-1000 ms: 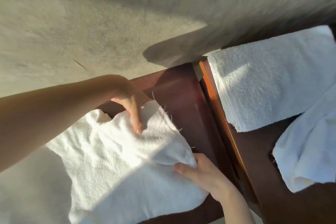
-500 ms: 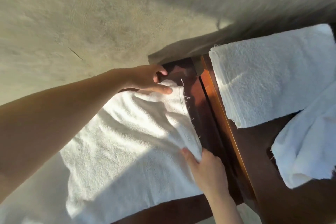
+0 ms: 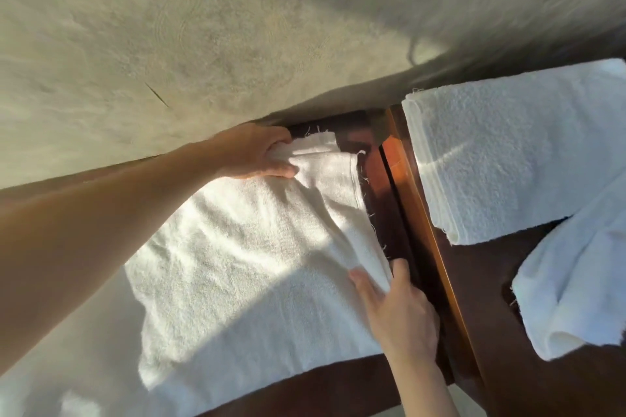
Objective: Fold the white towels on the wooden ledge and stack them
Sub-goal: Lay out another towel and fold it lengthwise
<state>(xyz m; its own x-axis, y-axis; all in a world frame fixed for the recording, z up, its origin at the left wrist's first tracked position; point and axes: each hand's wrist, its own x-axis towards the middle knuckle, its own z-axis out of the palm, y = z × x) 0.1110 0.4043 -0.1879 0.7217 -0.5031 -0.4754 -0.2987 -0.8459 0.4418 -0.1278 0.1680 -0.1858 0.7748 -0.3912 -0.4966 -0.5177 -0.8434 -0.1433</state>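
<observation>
Both hands (image 3: 252, 154) (image 3: 394, 308) grip towel (image 3: 244, 267) — spread flat.

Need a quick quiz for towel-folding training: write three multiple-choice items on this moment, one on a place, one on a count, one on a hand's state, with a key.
1. Where does the folded towel stack lie?
A. right of the spread towel
B. under it
C. on the floor

2. How many hands touch the spread towel?
A. none
B. one
C. two

3. What does the left hand do?
A. hangs idle
B. grips the towel's far corner
C. presses the wall

Key: 1 A, it sits across the wooden ledge seam; 2 C, the right hand pinches the near edge too; 3 B, fingers curl round cloth.
</observation>
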